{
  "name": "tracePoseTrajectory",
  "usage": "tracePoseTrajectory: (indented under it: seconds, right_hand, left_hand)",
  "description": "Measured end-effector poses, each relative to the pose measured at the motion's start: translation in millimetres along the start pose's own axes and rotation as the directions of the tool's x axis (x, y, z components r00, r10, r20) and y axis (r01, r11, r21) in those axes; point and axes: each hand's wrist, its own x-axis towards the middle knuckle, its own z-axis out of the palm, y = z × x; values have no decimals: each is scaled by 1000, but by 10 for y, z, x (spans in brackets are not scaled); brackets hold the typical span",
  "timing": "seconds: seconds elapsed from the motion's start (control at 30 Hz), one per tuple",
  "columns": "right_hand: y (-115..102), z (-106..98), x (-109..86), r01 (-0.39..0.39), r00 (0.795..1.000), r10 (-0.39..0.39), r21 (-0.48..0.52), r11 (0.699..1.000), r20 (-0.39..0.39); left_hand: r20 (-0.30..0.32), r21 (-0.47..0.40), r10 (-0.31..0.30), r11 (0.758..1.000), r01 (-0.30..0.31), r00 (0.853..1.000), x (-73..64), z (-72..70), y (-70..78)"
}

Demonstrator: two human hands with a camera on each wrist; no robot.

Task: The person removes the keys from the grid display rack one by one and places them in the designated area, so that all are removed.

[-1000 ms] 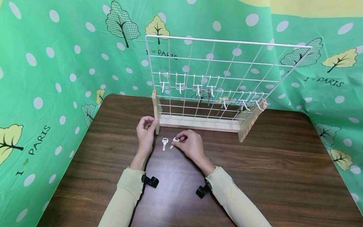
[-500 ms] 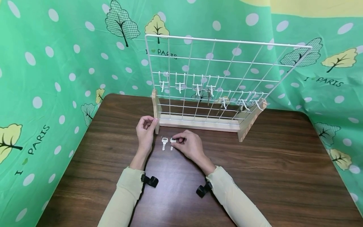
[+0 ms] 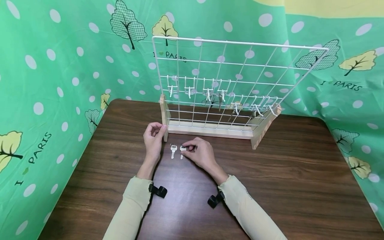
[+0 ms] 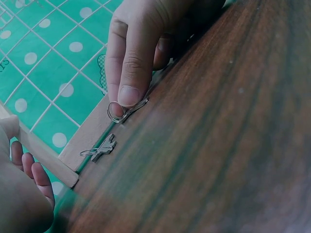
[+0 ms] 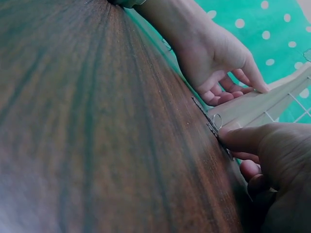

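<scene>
My right hand (image 3: 199,152) pinches a silver key (image 3: 183,148) with a small ring, thumb and forefinger at its head, close over the table. In the left wrist view, that hand's thumb and forefinger (image 4: 130,94) meet at the key's ring. A second silver key (image 3: 173,150) with a ring lies just left of it, also seen beside the rack base as a key (image 4: 103,148). My left hand (image 3: 154,140), fingers curled, holds the left wooden leg (image 3: 164,116) of a white wire grid rack (image 3: 225,63); its thumb rests against the wood in the right wrist view.
White hooks (image 3: 208,94) hang on the grid in a row, the ones to the right set lower. Several of these carry dark keys (image 3: 235,109). A brown wood-grain table (image 3: 300,186) lies beneath, with a green dotted curtain (image 3: 60,83) around it.
A second ago the key under my right hand lay slanted; the hand has turned it straight, alongside the other key, shifting it slightly left. My left hand stays at the rack leg.
</scene>
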Motion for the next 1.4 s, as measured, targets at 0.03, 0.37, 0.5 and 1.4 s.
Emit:
tracePoseTrajectory:
  seconds: [0.03, 0.37, 0.5, 1.4]
  right_hand:
    - [3, 2, 1, 1, 1000, -1, 3, 1000, -2]
    - [21, 3, -8, -1, 999, 3, 50, 999, -35]
    - [22, 1, -5, -14, 999, 16, 50, 999, -38]
    - [15, 16, 3, -64, 995, 72, 118, 991, -69]
  left_hand:
    - [-1, -1, -1, 1000, 1, 1000, 0, -1, 0]
    - [-5, 6, -1, 1000, 1, 1000, -1, 9, 1]
    - [-7, 9, 1, 1000, -1, 1000, 3, 12, -1]
    - [-4, -13, -10, 1000, 10, 1000, 0, -4, -3]
